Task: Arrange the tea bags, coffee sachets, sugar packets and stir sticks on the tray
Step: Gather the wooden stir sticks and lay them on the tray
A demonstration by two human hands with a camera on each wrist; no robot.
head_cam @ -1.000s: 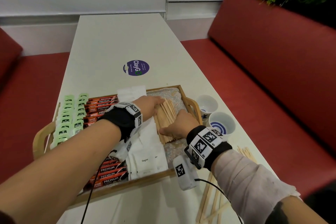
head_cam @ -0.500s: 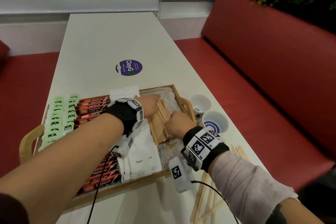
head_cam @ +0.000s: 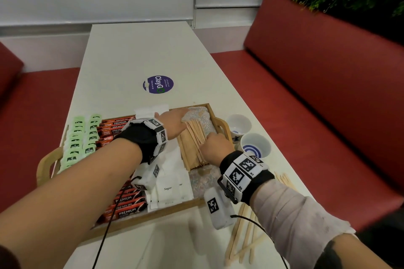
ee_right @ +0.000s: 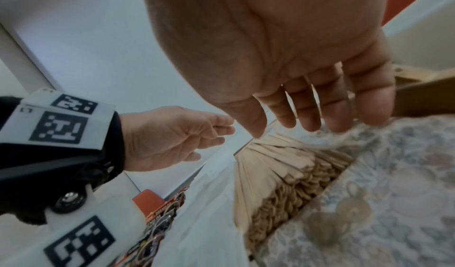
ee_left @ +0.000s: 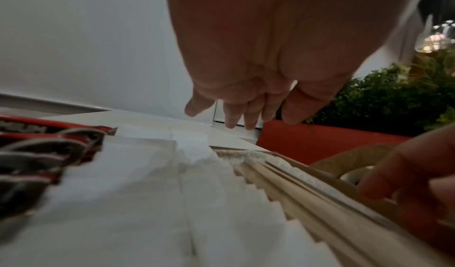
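A wooden tray [head_cam: 157, 214] holds green tea bags [head_cam: 80, 137] at its left, then red coffee sachets [head_cam: 129, 203], then white sugar packets [head_cam: 172, 177]. A stack of wooden stir sticks [head_cam: 192, 144] lies right of them on a floral liner. My left hand [head_cam: 182, 116] reaches over the sugar packets, fingers straight at the far end of the stack. My right hand [head_cam: 209, 140] rests with relaxed fingers on the stack's right side. In the wrist views the left hand [ee_left: 236, 119] and the right hand [ee_right: 307, 123] hold nothing above the sticks [ee_right: 278, 173].
Two white cups [head_cam: 238, 124] [head_cam: 255, 145] stand just right of the tray. Several loose stir sticks [head_cam: 240, 238] lie on the table near my right forearm. A purple sticker [head_cam: 157, 84] marks the table beyond the tray. Red benches flank the table.
Both hands stay at the stir stick stack. My right hand has slid a little farther along its right side, and the left fingers have edged toward the far end.
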